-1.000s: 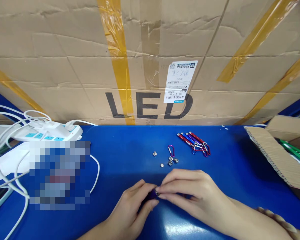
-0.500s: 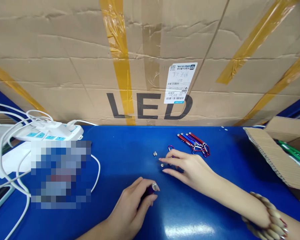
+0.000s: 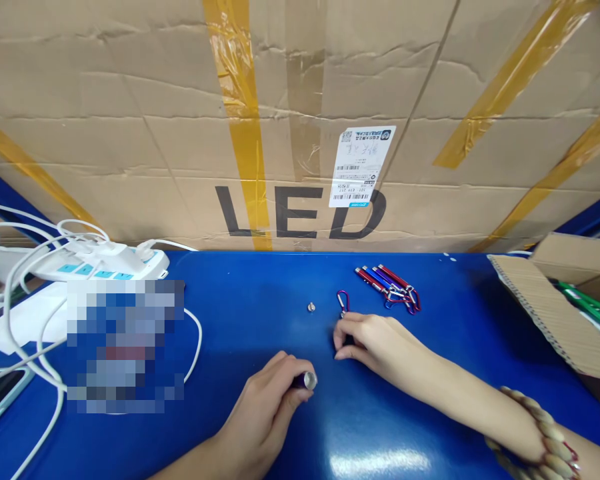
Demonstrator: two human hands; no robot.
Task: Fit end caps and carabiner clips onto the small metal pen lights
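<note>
The left hand point(image 3: 263, 410) pinches a short dark tube point(image 3: 307, 381) low in the middle of the frame, thumb below and fingers on top. Most of the tube hides in that hand, but its round silver end sticks out and points to the right side of the frame. The right hand point(image 3: 377, 343) is up and to the right of that end — well apart from it — with its finger and thumb bent in close over the desk point(image 3: 250, 300). I cannot tell if it pinches anything. A small silver piece point(image 3: 311, 307) lies up and left of its fingertips, nearer to this hand than to the left one. A red clip point(image 3: 347, 301) sits just above its knuckles — and thin red and blue sticks point(image 3: 380, 278) lie farther up and right.
</note>
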